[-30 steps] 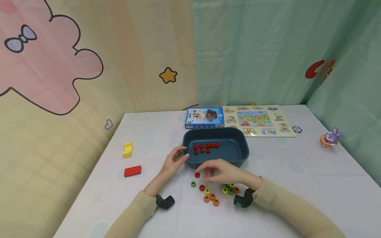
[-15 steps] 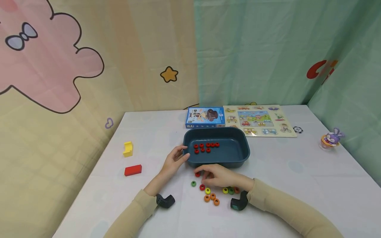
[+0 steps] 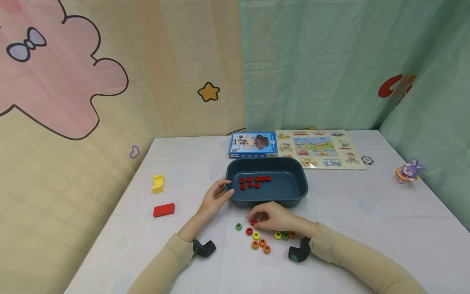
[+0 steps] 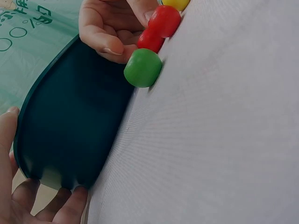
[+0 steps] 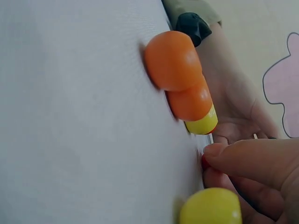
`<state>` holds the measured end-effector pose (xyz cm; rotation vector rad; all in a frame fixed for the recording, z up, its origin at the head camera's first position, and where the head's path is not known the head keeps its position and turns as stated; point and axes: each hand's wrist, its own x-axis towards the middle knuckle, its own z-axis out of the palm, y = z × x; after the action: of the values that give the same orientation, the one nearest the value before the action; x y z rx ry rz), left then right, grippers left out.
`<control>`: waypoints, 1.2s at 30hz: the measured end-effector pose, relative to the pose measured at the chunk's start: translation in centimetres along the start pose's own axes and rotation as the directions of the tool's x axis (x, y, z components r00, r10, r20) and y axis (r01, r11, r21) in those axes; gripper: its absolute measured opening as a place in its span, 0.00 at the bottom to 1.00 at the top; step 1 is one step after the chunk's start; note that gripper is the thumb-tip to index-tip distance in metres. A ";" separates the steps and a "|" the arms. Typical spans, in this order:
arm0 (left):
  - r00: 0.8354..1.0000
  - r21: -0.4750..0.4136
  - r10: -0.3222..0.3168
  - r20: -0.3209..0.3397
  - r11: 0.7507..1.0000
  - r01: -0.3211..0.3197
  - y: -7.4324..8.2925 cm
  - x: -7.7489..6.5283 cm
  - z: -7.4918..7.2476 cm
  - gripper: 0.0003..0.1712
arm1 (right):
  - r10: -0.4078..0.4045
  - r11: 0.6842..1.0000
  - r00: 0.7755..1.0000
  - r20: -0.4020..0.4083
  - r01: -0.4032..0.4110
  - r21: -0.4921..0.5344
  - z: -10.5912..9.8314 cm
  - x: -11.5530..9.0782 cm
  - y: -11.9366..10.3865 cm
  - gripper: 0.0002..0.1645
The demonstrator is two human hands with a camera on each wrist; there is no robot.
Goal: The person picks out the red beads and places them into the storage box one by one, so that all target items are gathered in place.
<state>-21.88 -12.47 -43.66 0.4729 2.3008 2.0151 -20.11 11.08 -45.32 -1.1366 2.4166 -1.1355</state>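
Observation:
My left hand (image 3: 215, 198) grips the left end of a dark blue tray (image 3: 293, 201), thumb and fingers spread round its end wall in the left wrist view. Several red beads (image 3: 257, 185) lie inside the tray at left. Just in front of the tray, my right hand (image 3: 277, 216) pinches a red bead (image 3: 253, 222) between thumb and index finger, low at the tabletop. That bead (image 5: 204, 162) is mostly covered by the thumb in the right wrist view. Close by lie another red bead (image 3: 249, 231), a green bead (image 3: 238, 226) and a yellow bead (image 3: 256, 235).
Orange beads (image 3: 262, 242) lie nearer me; yellow and green beads (image 3: 285, 236) sit under the right wrist. At left are a yellow block (image 3: 158, 184) and a red block (image 3: 164, 210). Behind the tray are a blue box (image 3: 253, 145) and a puzzle board (image 3: 315, 149).
My right hand has come down onto the red bead by the tray and drawn it slightly right and towards me. The left hand and tray have stayed put.

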 end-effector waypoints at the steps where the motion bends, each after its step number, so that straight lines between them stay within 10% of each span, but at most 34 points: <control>1: 1.000 0.003 -0.004 -0.001 1.000 0.004 0.0 0.0 0.0 0.25 | 0.000 1.000 1.000 -0.002 0.000 -0.003 -0.1 -0.1 0.0 0.13; 11: 1.000 0.000 -0.002 0.002 1.000 0.002 0.0 0.0 0.0 0.25 | -0.084 0.996 0.995 -0.050 0.086 0.030 -1.9 -1.8 -1.1 0.13; 20: 1.000 0.002 0.001 -0.004 1.000 -0.001 0.1 -0.1 0.0 0.26 | -0.264 0.964 0.942 -0.205 0.251 -0.088 -8.6 -0.6 -4.4 0.13; 29: 1.000 -0.001 -0.006 -0.013 1.000 0.006 0.1 -0.2 -0.1 0.23 | -0.049 0.999 0.996 -0.076 0.048 -0.018 -13.3 4.1 -0.9 0.15; 36: 1.000 -0.001 0.009 -0.002 1.000 -0.009 0.0 -0.1 0.0 0.23 | 0.106 0.994 0.992 0.067 -0.108 0.034 -12.9 6.5 3.2 0.14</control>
<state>-21.81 -12.52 -43.70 0.4818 2.3027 2.0220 -32.69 14.63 -38.33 -1.0036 2.3658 -1.0889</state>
